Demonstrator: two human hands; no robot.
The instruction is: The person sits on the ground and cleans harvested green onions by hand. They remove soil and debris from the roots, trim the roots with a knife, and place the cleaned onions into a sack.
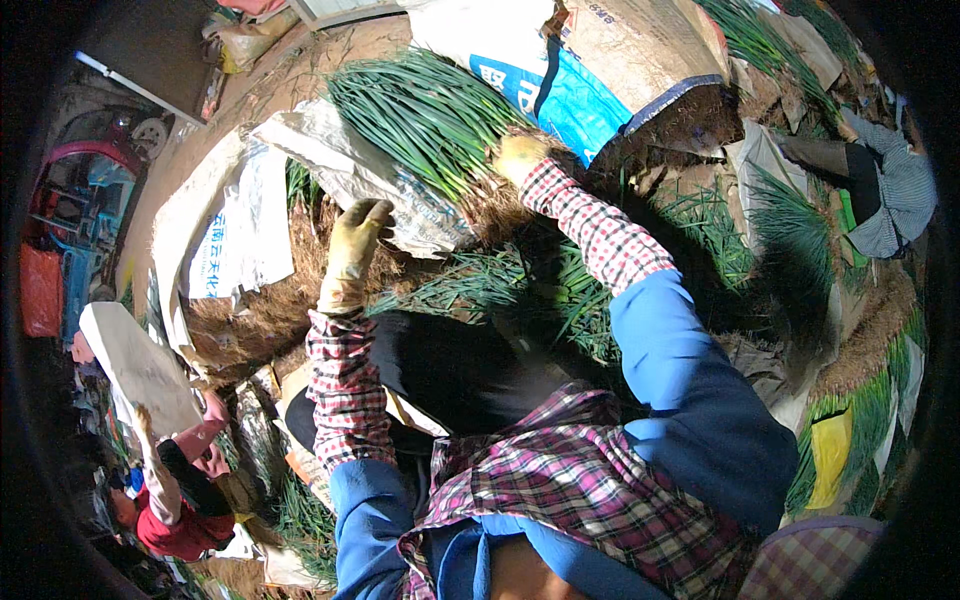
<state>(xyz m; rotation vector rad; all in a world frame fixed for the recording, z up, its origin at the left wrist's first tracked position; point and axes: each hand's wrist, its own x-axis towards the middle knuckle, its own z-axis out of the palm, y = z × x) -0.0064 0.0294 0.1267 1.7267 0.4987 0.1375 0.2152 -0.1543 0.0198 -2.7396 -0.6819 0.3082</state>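
A large bundle of long green onions or similar leafy stalks [427, 120] lies on a white woven sack [375, 187], its brown roots towards me. My gloved right hand [519, 159] rests at the root end of the bundle; its fingers are partly hidden among the stalks, so its grip is unclear. My gloved left hand [357, 236] is raised with bent fingers over the sack's near edge, left of the roots, and seems to hold nothing. Below it, a mass of brown roots [262, 330] pokes out from under another white sack [240, 225].
Printed sacks [637, 52] cover more roots at the top. Loose green leaves [480, 285] lie before my lap. A person in red [184, 525] handles a pale sack [142, 367] at lower left; another person [889, 184] works at far right beside more bundles [791, 217].
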